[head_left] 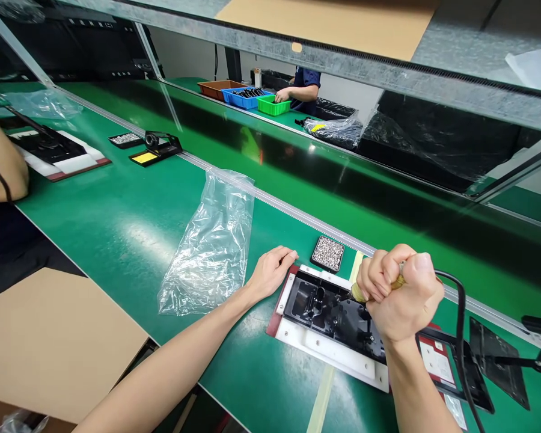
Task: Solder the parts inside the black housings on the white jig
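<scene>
- Our right hand (400,297) is raised over the right part of the black plastic panel (342,317), its grip wrapped around the yellowish handle of a corded tool (359,293); the fingers and wrist hide the tool's tip, so we cannot tell whether it touches the panel.
- The black cable (461,325) emerges behind that hand and hangs down on its right side.
- Our left hand (273,270) lies low, palm down, at the upper left corner of the white fixture (338,355). Its fingers are bent and close together; we cannot tell whether that grip pinches anything.
- The panel sits in the white fixture, ribbed side up, over a dark red base plate (274,326), on the green counter (139,240).
- Just behind the fixture, we see a small square tray (314,262) filled with tiny metal pieces (328,252).
- To the left of our left hand, a clear plastic bag (211,252) lies crumpled flat.
- Right of our right wrist lies a black frame (481,385).
- Farther left stands a black holder with a yellow pad (145,157), near a neighbour's bare arm (2,162).
- Across the counter, a co-worker's hand (283,95) reaches into a green bin (274,109), beside a blue bin (241,102).
</scene>
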Tool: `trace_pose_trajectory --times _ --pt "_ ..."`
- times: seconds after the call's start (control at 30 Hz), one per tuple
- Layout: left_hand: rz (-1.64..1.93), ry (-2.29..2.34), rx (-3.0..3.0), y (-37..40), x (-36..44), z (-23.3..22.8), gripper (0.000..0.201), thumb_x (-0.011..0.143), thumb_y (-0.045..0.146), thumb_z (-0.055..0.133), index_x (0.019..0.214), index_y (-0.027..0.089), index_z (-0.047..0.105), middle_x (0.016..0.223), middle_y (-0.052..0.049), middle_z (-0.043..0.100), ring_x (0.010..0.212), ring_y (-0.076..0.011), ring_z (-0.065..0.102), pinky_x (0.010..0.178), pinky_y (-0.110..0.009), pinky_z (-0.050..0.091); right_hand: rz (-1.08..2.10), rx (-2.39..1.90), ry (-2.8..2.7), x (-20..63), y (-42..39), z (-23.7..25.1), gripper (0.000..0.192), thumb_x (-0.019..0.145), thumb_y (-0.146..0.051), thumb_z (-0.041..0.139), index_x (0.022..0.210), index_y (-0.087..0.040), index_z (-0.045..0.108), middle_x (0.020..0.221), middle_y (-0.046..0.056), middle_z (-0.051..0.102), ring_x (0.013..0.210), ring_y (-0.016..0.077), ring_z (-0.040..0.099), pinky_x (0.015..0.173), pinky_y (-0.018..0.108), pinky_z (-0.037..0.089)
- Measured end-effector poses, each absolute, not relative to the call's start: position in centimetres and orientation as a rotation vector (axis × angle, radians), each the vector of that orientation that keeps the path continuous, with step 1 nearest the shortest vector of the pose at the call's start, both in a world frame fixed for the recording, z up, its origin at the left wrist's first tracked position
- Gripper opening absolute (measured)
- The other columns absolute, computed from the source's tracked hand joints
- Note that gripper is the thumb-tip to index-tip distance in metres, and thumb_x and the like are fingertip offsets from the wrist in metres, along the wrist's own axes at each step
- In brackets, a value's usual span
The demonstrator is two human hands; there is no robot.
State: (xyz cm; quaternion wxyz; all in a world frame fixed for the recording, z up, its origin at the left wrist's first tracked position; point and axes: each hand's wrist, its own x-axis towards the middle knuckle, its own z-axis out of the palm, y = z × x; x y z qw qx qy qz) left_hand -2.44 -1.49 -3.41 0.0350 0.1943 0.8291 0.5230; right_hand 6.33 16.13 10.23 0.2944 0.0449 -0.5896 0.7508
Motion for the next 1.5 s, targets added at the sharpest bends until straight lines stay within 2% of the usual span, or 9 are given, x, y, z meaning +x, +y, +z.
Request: trace_pose_trajectory --times 0.7,1.1,1.5 --pt "1.596 2.555 0.696 -1.4 -1.5 -2.7 0.037 0.112 0.037 0.045 0.099 0.021 0.075 0.097 -0.003 0.071 0.088 -0.0200 0.064 0.082 -0.031 0.046 2.038 0.104 -1.537 6.3 16.6 10.1 0.050 0.099 -0.045 0.059 0.059 -0.020 0.043 0.045 -0.006 0.031 0.037 0.0064 0.024 0.034 0.017 0.027" --pt "1.527 2.580 0.763 -1.4 -1.1 -2.6 0.038 0.113 0.037 0.043 0.093 0.020 0.070 0.091 -0.003 0.066 0.087 -0.0206 0.061 0.086 -0.034 0.044 2.063 0.083 -1.512 6.3 16.3 10.3 0.046 0.095 -0.038 0.062 0.059 -0.020 0.041 0.045 -0.007 0.030 0.037 0.0063 0.024 0.033 0.017 0.025" --pt "1.495 2.602 0.795 -1.3 -1.1 -2.8 0.035 0.113 0.036 0.043 0.093 0.020 0.067 0.093 -0.003 0.066 0.091 -0.0217 0.059 0.087 -0.036 0.043 2.047 0.100 -1.514 6.2 16.3 10.1 0.049 0.099 -0.043 0.059 0.060 -0.020 0.041 0.046 -0.007 0.029 0.037 0.0065 0.024 0.033 0.016 0.025"
